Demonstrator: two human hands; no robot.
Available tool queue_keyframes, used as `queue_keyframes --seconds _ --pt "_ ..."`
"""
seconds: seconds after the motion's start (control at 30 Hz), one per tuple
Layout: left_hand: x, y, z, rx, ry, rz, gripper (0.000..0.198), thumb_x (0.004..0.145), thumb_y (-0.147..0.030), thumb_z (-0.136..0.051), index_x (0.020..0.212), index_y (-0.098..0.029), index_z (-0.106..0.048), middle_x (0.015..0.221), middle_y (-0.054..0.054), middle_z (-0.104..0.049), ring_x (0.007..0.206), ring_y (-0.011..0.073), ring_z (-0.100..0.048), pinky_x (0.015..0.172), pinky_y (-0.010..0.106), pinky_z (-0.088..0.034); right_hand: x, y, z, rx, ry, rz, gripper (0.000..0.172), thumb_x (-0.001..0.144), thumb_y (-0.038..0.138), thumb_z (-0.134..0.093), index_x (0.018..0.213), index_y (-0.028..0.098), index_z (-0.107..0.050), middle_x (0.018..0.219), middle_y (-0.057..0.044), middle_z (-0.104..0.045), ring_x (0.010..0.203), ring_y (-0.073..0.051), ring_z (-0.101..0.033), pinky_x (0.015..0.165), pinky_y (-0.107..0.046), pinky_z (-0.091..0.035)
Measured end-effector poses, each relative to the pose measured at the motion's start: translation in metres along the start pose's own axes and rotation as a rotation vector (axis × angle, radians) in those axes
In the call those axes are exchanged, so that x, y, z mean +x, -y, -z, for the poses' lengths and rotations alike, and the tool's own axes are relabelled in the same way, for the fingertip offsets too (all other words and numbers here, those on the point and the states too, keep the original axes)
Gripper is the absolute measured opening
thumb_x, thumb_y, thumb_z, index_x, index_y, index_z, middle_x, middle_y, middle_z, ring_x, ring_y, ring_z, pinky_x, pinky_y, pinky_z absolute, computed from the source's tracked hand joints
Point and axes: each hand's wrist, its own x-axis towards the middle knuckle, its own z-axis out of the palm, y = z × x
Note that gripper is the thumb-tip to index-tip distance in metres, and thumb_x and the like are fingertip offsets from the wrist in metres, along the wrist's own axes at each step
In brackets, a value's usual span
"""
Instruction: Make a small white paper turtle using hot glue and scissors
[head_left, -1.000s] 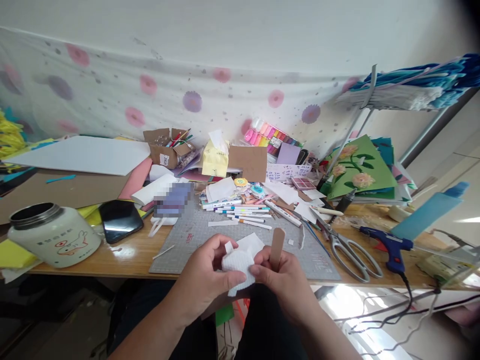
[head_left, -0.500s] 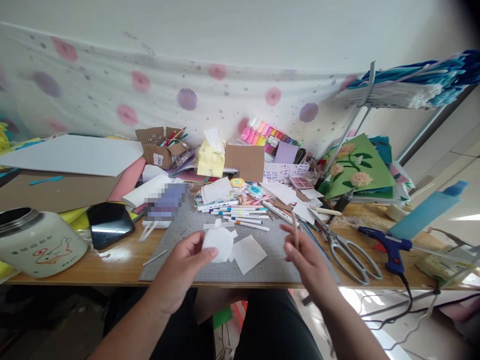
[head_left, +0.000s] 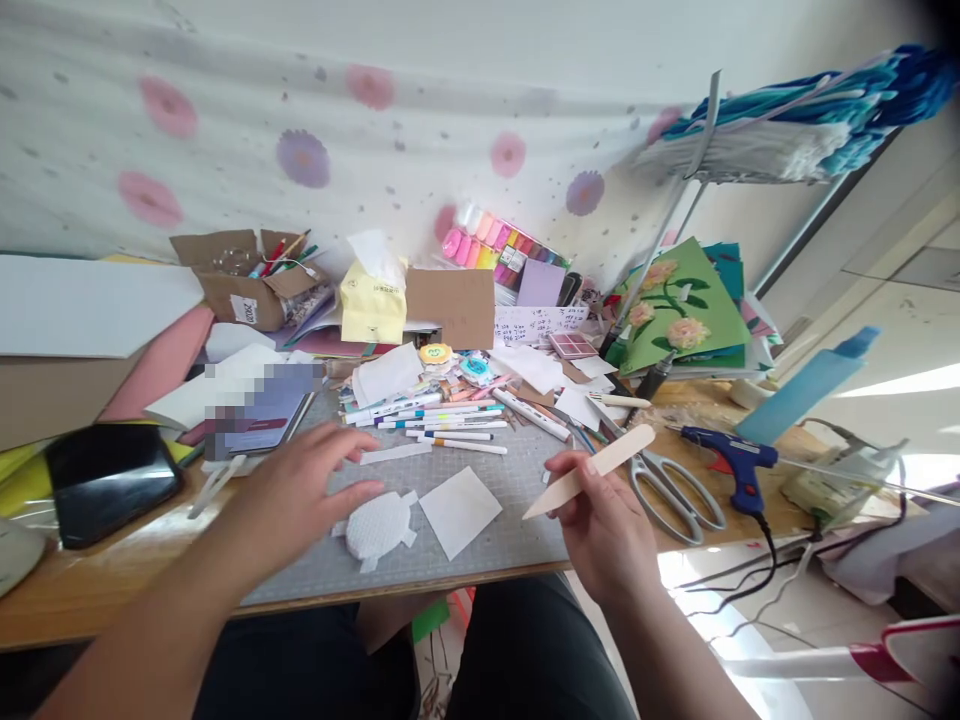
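Observation:
A flat wooden stick (head_left: pixel 592 472), pointed at its lower left end, is pinched in my right hand (head_left: pixel 600 510) over the right side of the grey cutting mat (head_left: pixel 517 540). My left hand (head_left: pixel 315 490) is open, thumb and fingers apart, with nothing between them. Just below its thumb lies a white textured paper shape (head_left: pixel 377 527) with small tabs round its edge, near the mat's front edge. Right of that shape is a square of white paper (head_left: pixel 460 511). A thin white strip (head_left: pixel 396 453) lies behind them.
Markers (head_left: pixel 450 422) and paper scraps are piled behind the mat. Grey-handled scissors (head_left: pixel 675 495) and a blue glue gun (head_left: pixel 739 465) lie at the right. At the left are a black phone (head_left: pixel 116 485) and a cardboard box (head_left: pixel 240 290).
My left hand has let go of the white tabbed shape, which now lies on the mat, and has opened above it. The stick in my right hand has turned to a slant. The view has shifted.

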Motion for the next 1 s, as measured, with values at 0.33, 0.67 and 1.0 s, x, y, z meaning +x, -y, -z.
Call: queue_keyframes --seconds 0.33,0.67,1.0 --pt "-0.042 -0.078 -0.057 -0.882 0.210 0.102 0.017 0.082 -0.027 -0.051 0.076 -0.018 -0.064 0.059 -0.001 -0.061 0.057 0.0139 -0.057 0.057 0.024 -0.045 -0.039 -0.014 -0.033 -0.364 0.156 0.294 0.025 0.092 0.036 -0.052 0.084 0.020 -0.068 0.073 0.000 -0.059 0.059 -0.012 -0.050 0.054 -0.022 -0.040" --pt "-0.063 -0.082 -0.044 -0.699 0.130 0.082 0.020 0.073 -0.019 -0.048 0.054 -0.019 -0.053 0.047 -0.003 -0.051 0.050 0.0121 -0.047 0.050 0.023 -0.036 -0.064 0.002 -0.046 -0.600 0.333 0.498 0.031 0.096 0.025 -0.043 0.073 0.020 -0.062 0.065 0.003 -0.056 0.054 -0.009 -0.050 0.052 -0.021 -0.037" --pt "-0.076 -0.083 -0.042 -0.856 0.140 0.185 0.016 0.065 -0.015 -0.045 0.055 -0.019 -0.057 0.046 -0.002 -0.055 0.047 0.0125 -0.051 0.048 0.024 -0.039 -0.072 0.004 -0.049 -0.619 0.285 0.386 0.034 0.095 0.036 -0.043 0.072 0.017 -0.060 0.056 0.004 -0.049 0.050 -0.010 -0.047 0.050 -0.022 -0.035"
